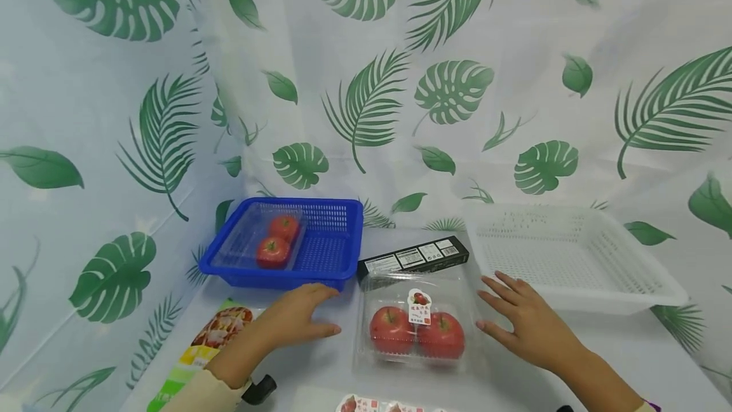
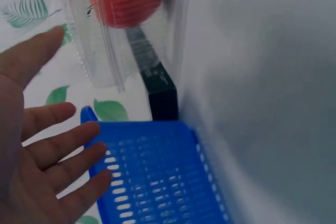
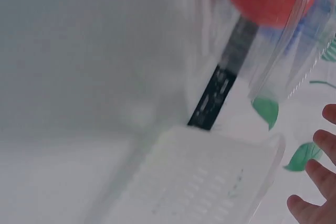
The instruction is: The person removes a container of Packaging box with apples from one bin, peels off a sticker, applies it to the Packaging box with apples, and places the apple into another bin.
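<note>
A clear plastic clamshell box (image 1: 372, 329) holding two red apples (image 1: 440, 336) stands on the table between my hands, its lid closed and bearing a white apple sticker (image 1: 420, 308). To its left, my left hand (image 1: 300, 316) hovers with fingers spread, apart from the box. On the other side my right hand (image 1: 526, 320) is likewise spread, its fingertips close to the box's edge. Neither hand holds anything. In the left wrist view, the left hand (image 2: 58, 150) shows its palm side beside the box and a blue basket.
Behind left, the blue basket (image 1: 328, 253) contains another clear box with two apples. A white basket (image 1: 532, 259) stands at the back right. Between them lies a black carton (image 1: 423, 258). A green food packet (image 1: 194, 355) lies at left; a sticker sheet (image 1: 366, 403) is at the front edge.
</note>
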Demonstrator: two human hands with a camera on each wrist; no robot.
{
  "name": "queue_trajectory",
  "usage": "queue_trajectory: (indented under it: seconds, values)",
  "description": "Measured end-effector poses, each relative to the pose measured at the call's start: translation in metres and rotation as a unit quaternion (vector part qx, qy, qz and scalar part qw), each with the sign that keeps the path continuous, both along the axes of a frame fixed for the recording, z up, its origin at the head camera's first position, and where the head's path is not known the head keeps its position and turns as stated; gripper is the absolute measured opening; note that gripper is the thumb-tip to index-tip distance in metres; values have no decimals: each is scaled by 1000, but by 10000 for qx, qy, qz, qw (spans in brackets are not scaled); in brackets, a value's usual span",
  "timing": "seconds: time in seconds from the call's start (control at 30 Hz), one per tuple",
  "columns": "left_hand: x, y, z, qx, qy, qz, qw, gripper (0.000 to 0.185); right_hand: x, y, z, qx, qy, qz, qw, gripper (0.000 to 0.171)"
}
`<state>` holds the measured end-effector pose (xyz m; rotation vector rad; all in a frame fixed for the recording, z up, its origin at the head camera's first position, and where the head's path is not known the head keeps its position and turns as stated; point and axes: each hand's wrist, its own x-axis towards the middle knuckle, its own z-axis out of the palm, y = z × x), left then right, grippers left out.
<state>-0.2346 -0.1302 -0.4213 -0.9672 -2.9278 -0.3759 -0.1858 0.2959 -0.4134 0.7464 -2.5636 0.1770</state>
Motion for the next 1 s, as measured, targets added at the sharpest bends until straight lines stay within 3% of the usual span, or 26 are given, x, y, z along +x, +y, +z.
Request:
queue_trajectory:
  seconds: [0.1,0.23,0.3,0.43,0.57,0.67,0.8,0.9,1.0]
  values:
    - [6,-5,7,-220,606,-163,9978,79,0,13,4,240,-12,-182,9995,66]
    - [3,-12,19,-298,1351,-388,9896,82,-5,29,9,462,-68,-391,9981,73]
    - [1,-15,24,-296,1512,-340,9875,83,-7,36,10,488,-121,-501,9975,74]
    - [-3,-17,26,-207,1500,-125,9884,83,-9,43,10,278,-236,-617,9974,73]
    - [0,-8,12,60,1250,-42,9921,81,-8,41,5,33,-452,-639,9969,72]
    - [8,6,-10,140,1287,-372,9909,83,-10,31,-1,35,-518,-555,9971,70]
    - [22,20,-38,31,1579,-921,9831,93,-20,10,-2,209,-488,-238,9983,69]
    - [28,26,-47,7,1664,-969,9813,102,-32,-3,-2,357,-565,-31,9978,69]
    - [29,30,-48,53,1719,-897,9810,106,-42,-12,-5,489,-688,-52,9964,67]
